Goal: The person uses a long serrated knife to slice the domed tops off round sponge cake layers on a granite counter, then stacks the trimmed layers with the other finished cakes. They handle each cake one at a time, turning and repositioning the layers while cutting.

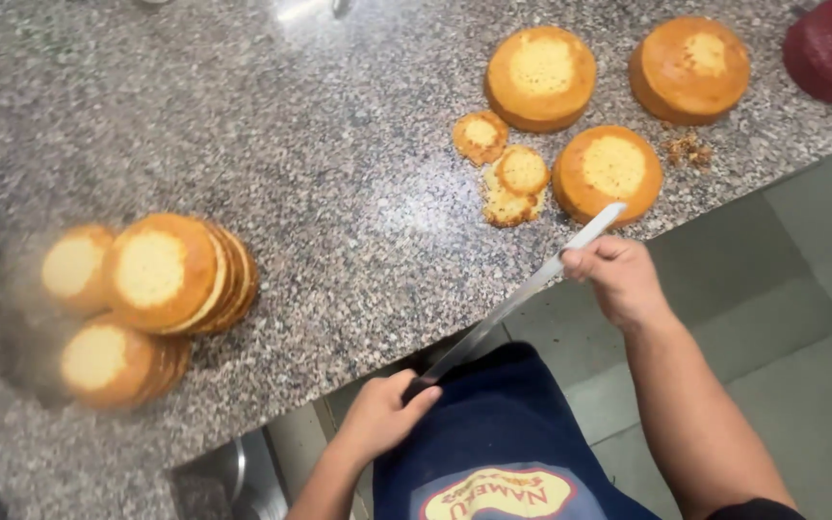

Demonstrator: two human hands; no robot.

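Gripping a long steel knife (517, 300): left hand (382, 416), right hand (618, 276).

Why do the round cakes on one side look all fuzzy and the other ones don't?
In the head view, the stacked cakes at the left edge are smeared by blur, while the cakes at upper right look sharp. A pale glare patch shines on the granite counter. The right hand and left hand, holding the long knife, are fairly clear.
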